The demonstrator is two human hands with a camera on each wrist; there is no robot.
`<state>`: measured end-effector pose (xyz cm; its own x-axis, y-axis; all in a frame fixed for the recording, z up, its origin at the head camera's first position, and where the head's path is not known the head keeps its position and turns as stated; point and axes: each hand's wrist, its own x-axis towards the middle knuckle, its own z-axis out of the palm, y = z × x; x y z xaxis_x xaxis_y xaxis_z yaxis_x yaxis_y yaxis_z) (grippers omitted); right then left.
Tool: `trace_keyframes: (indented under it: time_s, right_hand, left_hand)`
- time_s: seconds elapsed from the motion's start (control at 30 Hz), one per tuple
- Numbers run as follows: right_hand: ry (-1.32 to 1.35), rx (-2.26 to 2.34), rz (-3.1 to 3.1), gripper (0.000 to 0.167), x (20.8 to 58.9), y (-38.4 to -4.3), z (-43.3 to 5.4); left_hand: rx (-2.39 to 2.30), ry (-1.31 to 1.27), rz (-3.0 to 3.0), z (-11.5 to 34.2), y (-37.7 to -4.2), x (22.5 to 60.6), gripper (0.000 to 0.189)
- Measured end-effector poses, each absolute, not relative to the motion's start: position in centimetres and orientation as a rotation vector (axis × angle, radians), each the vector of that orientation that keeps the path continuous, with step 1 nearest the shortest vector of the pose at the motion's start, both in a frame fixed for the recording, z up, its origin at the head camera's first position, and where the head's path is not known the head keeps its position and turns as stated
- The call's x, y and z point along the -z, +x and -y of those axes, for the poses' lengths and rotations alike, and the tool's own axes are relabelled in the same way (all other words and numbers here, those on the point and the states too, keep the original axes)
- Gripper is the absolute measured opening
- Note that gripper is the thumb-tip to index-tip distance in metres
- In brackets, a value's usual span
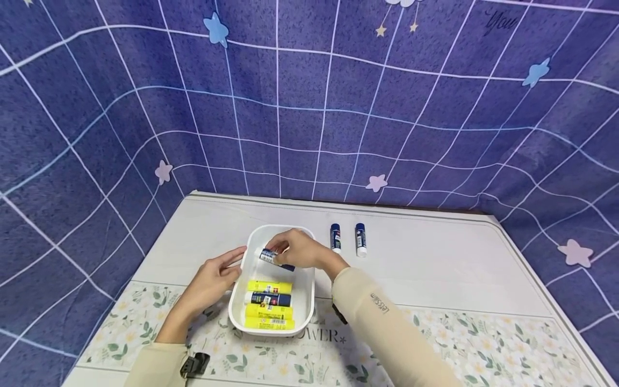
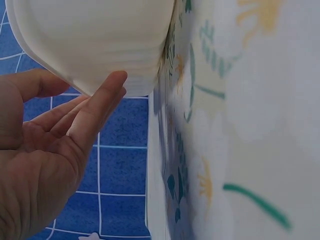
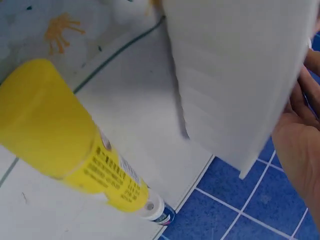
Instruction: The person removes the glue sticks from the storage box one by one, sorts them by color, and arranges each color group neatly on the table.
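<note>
A white plastic tray (image 1: 309, 317) lies on the table in the head view. My right hand (image 1: 302, 248) reaches over its right rim and pinches a dark blue glue stick (image 1: 268, 257) over the far part of the tray. My left hand (image 1: 213, 279) rests against the tray's left side, fingers fairly straight along the outer wall (image 2: 135, 75). In the near half of the tray, several glue sticks lie in a row: a yellow glue stick (image 1: 269, 287), a blue glue stick (image 1: 268, 300) and further yellow ones.
Two blue glue sticks, one (image 1: 336, 238) nearer the tray and another (image 1: 360, 239) to its right, are on the table. A yellow glue stick (image 3: 110, 165) beside the tray is mostly hidden by my right sleeve in the head view. A purple gridded curtain (image 1: 309, 107) hangs behind.
</note>
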<state>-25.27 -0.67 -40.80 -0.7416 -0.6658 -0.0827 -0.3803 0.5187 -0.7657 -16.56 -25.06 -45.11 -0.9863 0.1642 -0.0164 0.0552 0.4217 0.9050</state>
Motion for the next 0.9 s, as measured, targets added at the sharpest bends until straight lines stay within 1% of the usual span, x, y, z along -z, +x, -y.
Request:
trace_keyframes:
  time_s: [0.2,0.43,0.9]
  right_hand:
    - [-0.686,1.329,-2.361,0.034,40.0,-25.6,-1.0]
    - [-0.467,1.556,-2.345,0.034,40.4,-26.4,-3.1]
    - [-0.238,1.944,-2.283,0.039,40.4,-28.0,-7.0]
  left_hand:
    - [-1.61,0.189,-2.581,24.9,-16.6,45.2,0.055]
    - [-1.583,0.186,-2.59,24.7,-16.7,45.4,0.054]
    - [-1.576,0.185,-2.624,25.0,-16.4,45.2,0.055]
